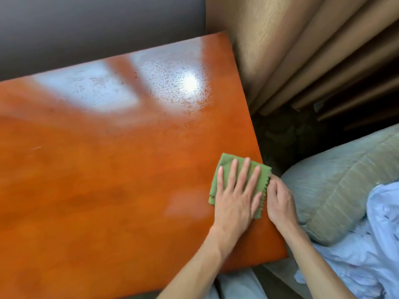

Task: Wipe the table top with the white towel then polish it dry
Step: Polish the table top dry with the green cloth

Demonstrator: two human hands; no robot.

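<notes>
Cloth: folded green cloth (239, 186) w/ zigzag-cut edge lay flat on table top (108, 180), near its right edge, twd the near corner. Task named a white towel; this one was green, no white towel on the table.
L hand: left hand (235, 197) lay palm-down on the cloth, fingers straight & slightly spread, pressing, not gripping.
R hand: right hand (278, 203) sat just beside cloth's right edge at the table rim, fingers curled at the zigzag edge; seemed to pinch or steady it, hard to tell for sure.
Key relation: cloth was directly under L fingers, its long axis running roughly along them, away from the person. Most unwiped top lay left & farther out, so the next stroke prob. had to go leftward/away. L hand was the nearer, working one.
Table: glossy orange-brown wood, smooth, rectangular, rounded edge. Far part showed a bright glare w/ speckled film, likely moisture or residue, well apart from the cloth.
Stage: judged polishing/drying underway, far wet patch not yet reached.
Surroundings: tan ribbed curtain (302, 50) beyond the right edge; grey-green cushion (345, 190) & pale blue crumpled fabric (367, 244) at right.
</notes>
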